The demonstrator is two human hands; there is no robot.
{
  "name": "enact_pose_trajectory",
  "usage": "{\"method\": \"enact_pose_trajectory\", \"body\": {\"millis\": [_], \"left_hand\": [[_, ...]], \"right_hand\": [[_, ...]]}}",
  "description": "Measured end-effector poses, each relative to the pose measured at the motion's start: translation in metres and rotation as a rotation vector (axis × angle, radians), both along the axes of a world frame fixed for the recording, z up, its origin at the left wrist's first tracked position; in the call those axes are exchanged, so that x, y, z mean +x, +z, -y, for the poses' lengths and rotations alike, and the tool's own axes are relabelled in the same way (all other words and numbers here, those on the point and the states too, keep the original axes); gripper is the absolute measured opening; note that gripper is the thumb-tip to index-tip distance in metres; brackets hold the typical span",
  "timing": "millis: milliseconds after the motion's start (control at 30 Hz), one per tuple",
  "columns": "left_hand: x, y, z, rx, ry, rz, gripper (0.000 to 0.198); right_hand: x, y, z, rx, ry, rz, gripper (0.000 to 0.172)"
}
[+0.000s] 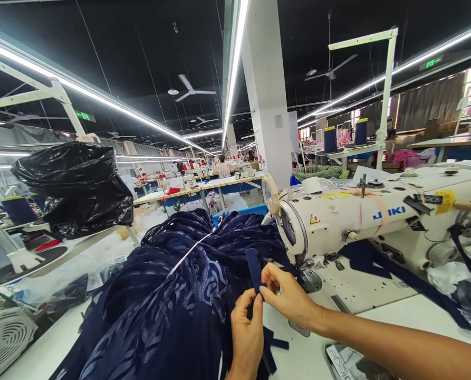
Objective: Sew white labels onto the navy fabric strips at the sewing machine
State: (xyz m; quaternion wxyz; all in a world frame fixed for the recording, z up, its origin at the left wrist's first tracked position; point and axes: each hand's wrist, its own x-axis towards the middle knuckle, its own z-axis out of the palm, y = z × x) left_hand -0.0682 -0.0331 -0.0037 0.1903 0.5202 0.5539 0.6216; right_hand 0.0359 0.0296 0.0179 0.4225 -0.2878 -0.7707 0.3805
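Both hands meet in front of the sewing machine, pinching a narrow navy fabric strip [253, 266] whose free end points up. My left hand [248, 327] grips it from below between thumb and fingertips. My right hand [288, 295] comes in from the right, its thumb and fingers closed on the strip's edge. Just left of them lies a big heap of navy fabric pieces [148, 295], with a pale tie [191, 250] across it. More navy strip ends [278, 344] hang below my hands. The white sewing machine [338, 216] stands close to my right hand.
Further navy strips [425, 290] lie on the white machine table [401, 316] behind the needle area. A plastic packet [349, 361] sits at the front edge. On the left, a black plastic bag [80, 184] hangs above another machine. Other workstations and people are in the background.
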Motion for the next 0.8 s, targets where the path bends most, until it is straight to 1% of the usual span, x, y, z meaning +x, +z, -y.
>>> {"method": "enact_pose_trajectory", "body": {"millis": [100, 167, 233, 367, 533, 700, 800], "left_hand": [[-0.001, 0.000, 0.000, 0.003, 0.024, -0.037, 0.025], [0.000, 0.001, 0.000, -0.006, 0.000, -0.020, 0.027], [0.001, 0.004, 0.000, -0.019, -0.030, 0.027, 0.029], [0.005, 0.007, -0.001, -0.029, -0.048, 0.098, 0.028], [0.004, 0.006, -0.001, -0.025, -0.033, 0.106, 0.027], [0.001, 0.002, -0.001, -0.021, 0.011, 0.070, 0.024], [-0.001, 0.000, -0.003, 0.041, 0.055, -0.033, 0.019]], "right_hand": [[0.000, -0.002, -0.003, -0.011, -0.009, 0.008, 0.013], [0.001, -0.004, -0.004, 0.011, -0.024, 0.016, 0.015], [0.004, -0.004, -0.004, 0.053, -0.046, 0.024, 0.013], [0.009, 0.000, 0.004, 0.118, -0.086, 0.048, 0.008], [0.007, 0.005, 0.011, 0.173, -0.098, 0.061, 0.011], [0.004, 0.003, 0.010, 0.177, -0.136, 0.095, 0.012], [0.002, 0.002, 0.009, 0.143, -0.161, 0.107, 0.011]]}}
